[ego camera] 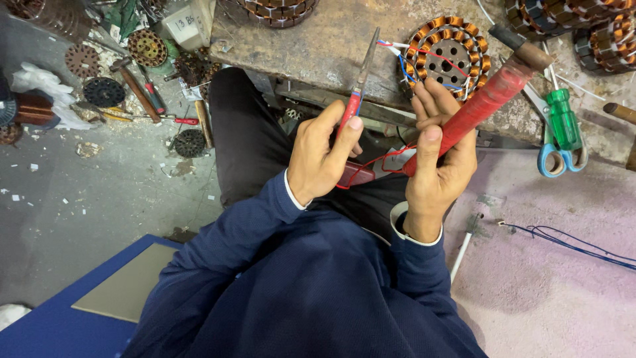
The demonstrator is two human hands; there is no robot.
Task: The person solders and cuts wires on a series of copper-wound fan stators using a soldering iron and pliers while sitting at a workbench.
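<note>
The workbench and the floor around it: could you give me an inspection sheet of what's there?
Surface: worn, dusty workbench, edge above the person's lap.
Job's things: copper-wound stator with red, blue and white leads; red-handled long-nose pliers; red-handled tool.
Clutter: green-handled screwdriver, blue-handled scissors, more wound stators.
Grippers: left hand grips the pliers; right hand holds the red-handled tool, fingers by the stator.
Cables: blue wires on the pink surface.
Surroundings: floor littered with stator cores, tools, scraps.
</note>
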